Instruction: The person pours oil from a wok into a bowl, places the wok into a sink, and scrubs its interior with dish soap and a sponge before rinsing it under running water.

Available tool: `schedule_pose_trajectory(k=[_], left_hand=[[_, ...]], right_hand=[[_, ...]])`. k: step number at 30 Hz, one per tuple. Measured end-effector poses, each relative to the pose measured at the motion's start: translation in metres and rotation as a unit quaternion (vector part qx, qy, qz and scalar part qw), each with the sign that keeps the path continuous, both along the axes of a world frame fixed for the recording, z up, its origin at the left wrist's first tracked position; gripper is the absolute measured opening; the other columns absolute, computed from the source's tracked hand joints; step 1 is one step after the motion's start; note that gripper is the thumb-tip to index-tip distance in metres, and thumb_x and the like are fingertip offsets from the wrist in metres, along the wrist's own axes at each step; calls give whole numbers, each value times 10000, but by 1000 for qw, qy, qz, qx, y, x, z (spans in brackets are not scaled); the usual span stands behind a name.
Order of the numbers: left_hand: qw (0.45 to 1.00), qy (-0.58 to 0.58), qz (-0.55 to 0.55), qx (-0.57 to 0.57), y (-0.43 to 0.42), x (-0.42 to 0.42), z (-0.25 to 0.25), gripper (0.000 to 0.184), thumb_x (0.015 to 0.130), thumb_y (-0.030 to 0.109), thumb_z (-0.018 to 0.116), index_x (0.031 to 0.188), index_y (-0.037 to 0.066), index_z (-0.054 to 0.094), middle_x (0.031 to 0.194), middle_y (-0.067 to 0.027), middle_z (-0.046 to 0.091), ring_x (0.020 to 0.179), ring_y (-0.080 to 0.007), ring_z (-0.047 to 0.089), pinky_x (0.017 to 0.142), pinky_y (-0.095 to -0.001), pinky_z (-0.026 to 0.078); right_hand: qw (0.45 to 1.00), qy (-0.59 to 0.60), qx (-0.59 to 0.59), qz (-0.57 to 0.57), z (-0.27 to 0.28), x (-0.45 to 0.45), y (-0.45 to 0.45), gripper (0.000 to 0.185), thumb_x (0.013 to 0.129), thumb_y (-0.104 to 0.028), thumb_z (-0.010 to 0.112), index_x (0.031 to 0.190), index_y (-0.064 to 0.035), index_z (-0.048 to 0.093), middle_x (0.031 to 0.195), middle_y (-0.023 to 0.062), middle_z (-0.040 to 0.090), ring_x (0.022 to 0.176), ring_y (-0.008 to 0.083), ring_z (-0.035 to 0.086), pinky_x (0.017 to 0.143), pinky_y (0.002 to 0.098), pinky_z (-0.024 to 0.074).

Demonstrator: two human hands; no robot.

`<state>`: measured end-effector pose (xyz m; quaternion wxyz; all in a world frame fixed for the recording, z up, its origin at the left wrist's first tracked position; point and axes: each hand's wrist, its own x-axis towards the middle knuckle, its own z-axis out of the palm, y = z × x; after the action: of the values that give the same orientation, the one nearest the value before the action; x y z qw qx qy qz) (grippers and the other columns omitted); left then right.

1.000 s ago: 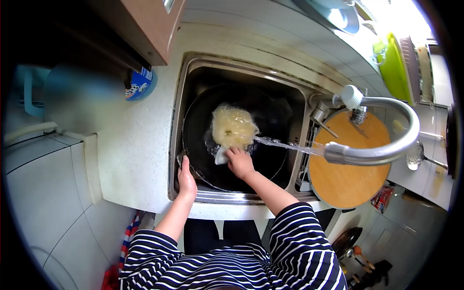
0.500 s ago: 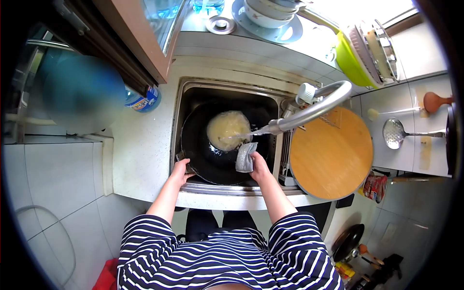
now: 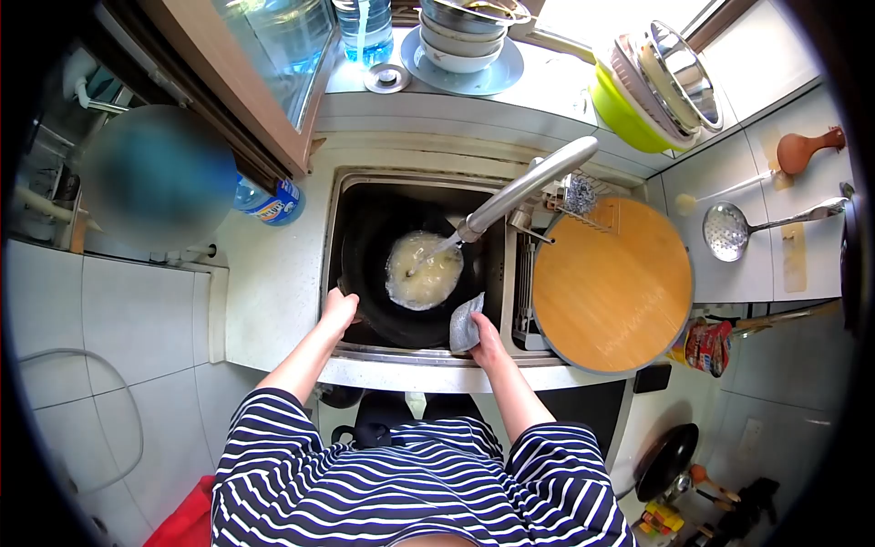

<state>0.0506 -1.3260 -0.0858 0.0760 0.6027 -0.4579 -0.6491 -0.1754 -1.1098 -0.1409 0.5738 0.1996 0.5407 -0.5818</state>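
A dark wok [image 3: 365,246] sits in the metal sink [image 3: 333,205], with cloudy yellowish water [image 3: 424,273] pooled in it. From the faucet [image 3: 533,187] a stream runs into that water. My left hand [image 3: 340,310] is closed on the wok's near-left edge, where its handle seems to be; the fingers partly hide it. My right hand [image 3: 486,337] grips a grey cloth [image 3: 466,324] at the wok's near-right rim. Whether the cloth presses on the rim, I cannot tell.
A round wooden cutting board [image 3: 615,283] lies right of the sink. Behind are stacked bowls [image 3: 460,55] on a plate and a green basin [image 3: 629,114] with other vessels. A blue-labelled bottle [image 3: 273,202] stands left. A skimmer [image 3: 729,230] hangs on the right wall.
The wok has tilted and the water in it has shifted toward me. My left hand has moved slightly up along the edge. The faucet appears swung leftward, partly because the view has shifted.
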Motion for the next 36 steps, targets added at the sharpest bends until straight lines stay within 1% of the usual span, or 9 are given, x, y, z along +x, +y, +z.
schedule_pose_trajectory(k=[6, 9, 10, 13, 17, 22, 24, 28, 36], left_hand=[[993, -93, -56, -50, -21, -9, 33, 352, 767, 43, 442, 1080, -36, 583, 937, -171, 653, 814, -273, 663, 646, -367, 560], [965, -194, -160, -74, -31, -19, 62, 349, 749, 56, 439, 1039, -61, 594, 816, -181, 660, 684, -263, 670, 609, -354, 559], [967, -190, -152, -71, -33, -17, 57, 316, 741, 70, 430, 954, -80, 608, 695, -159, 649, 545, -254, 644, 554, -343, 546], [970, -187, -146, -62, -30, -21, 66, 280, 744, 82, 437, 889, -82, 612, 664, -138, 645, 502, -241, 626, 524, -342, 531], [956, -197, -167, -138, -28, -11, 46, 270, 743, 112, 469, 862, -93, 600, 620, -147, 619, 461, -225, 603, 512, -347, 507], [941, -227, -162, -193, -19, -14, 48, 340, 747, 180, 500, 945, -76, 605, 937, -290, 623, 950, -425, 591, 850, -441, 453], [915, -257, -192, -243, -12, -30, 75, 347, 751, 180, 493, 966, -72, 599, 928, -294, 622, 929, -427, 595, 840, -448, 457], [881, -293, -220, -298, 2, -48, 125, 359, 753, 173, 469, 1002, -60, 580, 883, -307, 611, 877, -448, 588, 814, -464, 463], [841, -306, -201, -398, 37, -58, 198, 485, 763, 112, 447, 1210, -68, 510, 719, -266, 611, 702, -406, 617, 708, -440, 493]], right_hand=[[982, 154, 91, 63, -30, 0, 2, 264, 819, -109, 489, 1059, -14, 546, 966, 118, 600, 892, 253, 580, 759, 420, 473], [948, 236, 171, 125, -119, 3, 3, 307, 801, -53, 432, 1081, 3, 547, 979, 144, 596, 878, 278, 576, 740, 416, 468], [942, 219, 207, 150, -126, 4, -2, 369, 786, -17, 381, 1115, 14, 544, 1006, 162, 597, 885, 304, 575, 757, 423, 465], [923, 131, 309, 187, -115, 9, -24, 404, 795, -18, 354, 1156, 10, 534, 1046, 167, 593, 911, 325, 576, 776, 463, 461], [968, -56, 209, 126, -90, 6, -37, 423, 814, -113, 567, 1217, -7, 502, 1129, 192, 576, 990, 347, 573, 810, 491, 455], [909, 20, 343, 234, -85, 8, -52, 437, 763, -190, 725, 1124, 14, 585, 1071, 169, 627, 955, 320, 603, 810, 477, 465], [884, 96, 325, 321, -157, 25, -45, 333, 748, -144, 727, 1022, 23, 640, 1020, 152, 657, 903, 297, 617, 782, 454, 473], [914, 131, 316, 218, -127, 45, -54, 253, 709, -54, 699, 929, 59, 649, 931, 145, 665, 813, 257, 617, 682, 429, 484], [916, 115, 209, 323, -75, 75, -83, 243, 720, -75, 717, 884, 87, 640, 925, 138, 663, 774, 219, 610, 634, 399, 475]])
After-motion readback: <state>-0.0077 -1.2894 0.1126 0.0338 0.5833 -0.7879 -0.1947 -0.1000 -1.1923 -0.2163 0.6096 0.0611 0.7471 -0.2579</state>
